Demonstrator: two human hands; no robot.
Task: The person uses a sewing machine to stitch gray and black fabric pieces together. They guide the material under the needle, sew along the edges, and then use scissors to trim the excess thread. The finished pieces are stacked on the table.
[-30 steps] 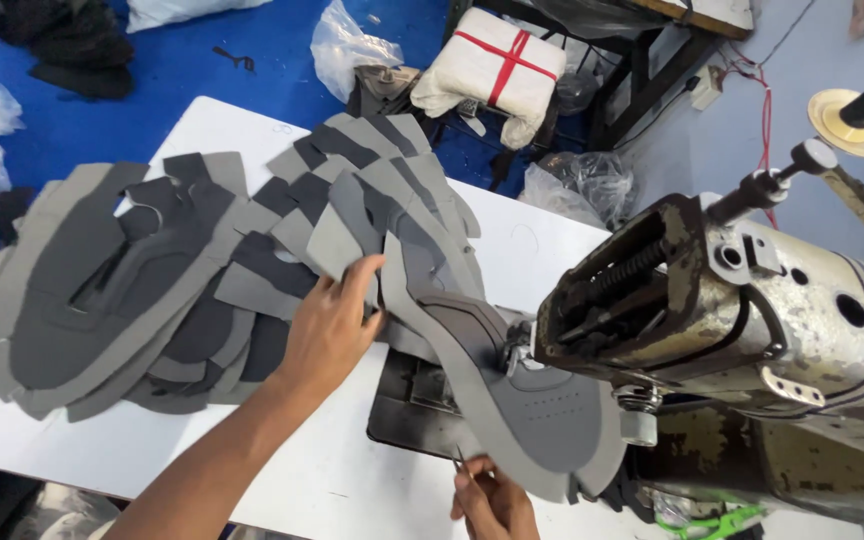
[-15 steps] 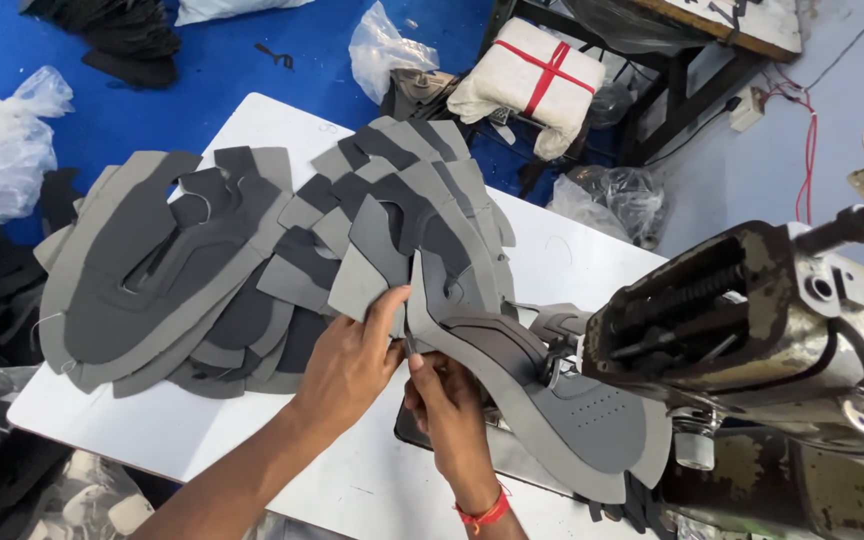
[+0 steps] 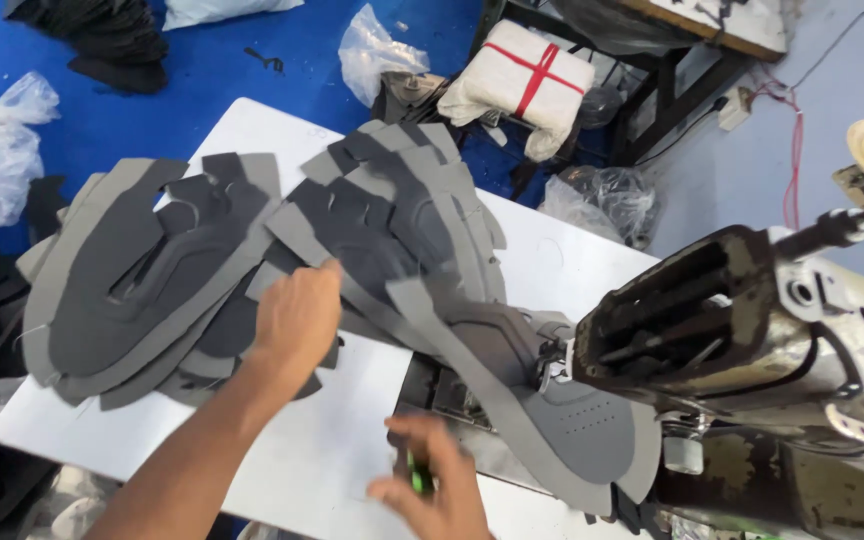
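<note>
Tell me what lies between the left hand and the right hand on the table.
In the head view, bare white table top separates the left hand, resting on the grey shoe-upper pieces, from the right hand, which holds something small and green.

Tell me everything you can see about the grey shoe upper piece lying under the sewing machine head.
The grey shoe upper piece is a flat, curved cut of felt-like or synthetic fabric in two greys, a darker overlay on a lighter base. Small perforations dot its broad rounded end, which hangs toward the near table edge. It lies across the machine bed beneath the worn metal sewing machine head, its narrow end overlapping the fanned stack of similar grey pieces on the white table. The left hand rests on that stack; the right hand is beside it, not clearly touching.
</note>
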